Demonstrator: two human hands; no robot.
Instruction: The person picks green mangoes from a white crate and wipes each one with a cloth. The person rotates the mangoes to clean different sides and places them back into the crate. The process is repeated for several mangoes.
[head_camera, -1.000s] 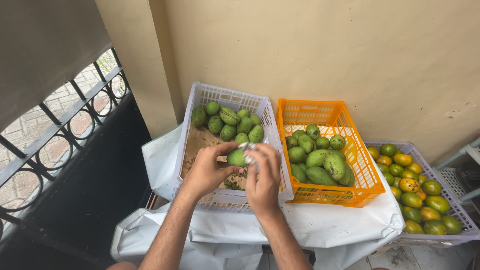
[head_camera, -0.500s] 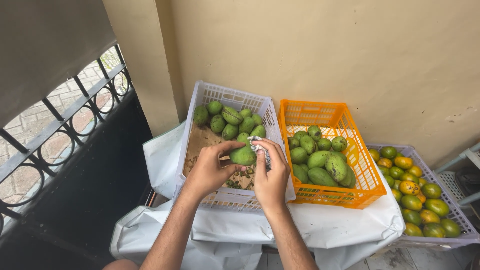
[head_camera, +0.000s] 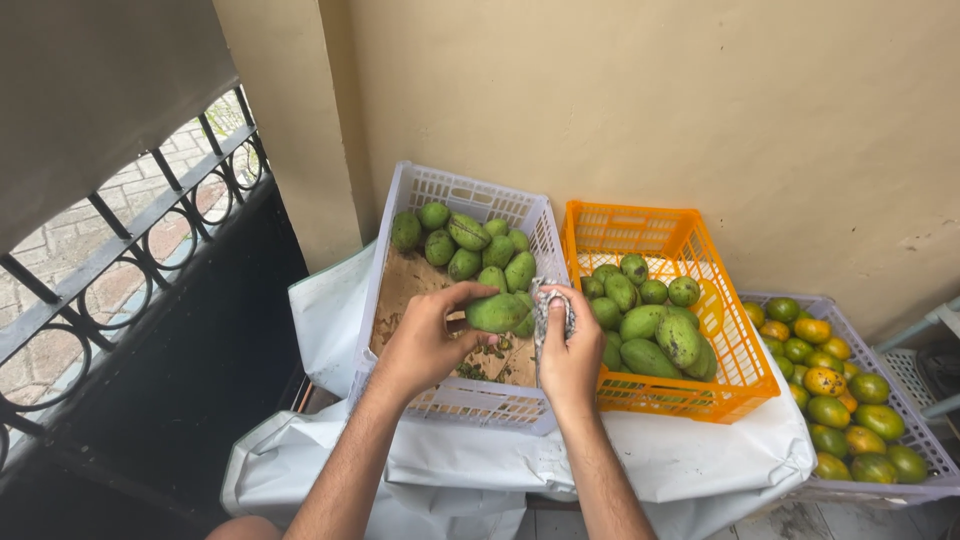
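Left hand (head_camera: 425, 335) grips a green mango (head_camera: 497, 313), fingers wrapped round it, over the white crate (head_camera: 455, 400). Right hand (head_camera: 568, 350) pinches a crumpled cloth (head_camera: 546, 303) beside it: wiping, seemingly. Orange crate (head_camera: 700, 395) sits rightward; next, turning the fruit.

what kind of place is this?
Probably a home balcony or porch used for sorting fruit: an iron railing over paving, a plain wall, and crates of mangoes on white sheeting.
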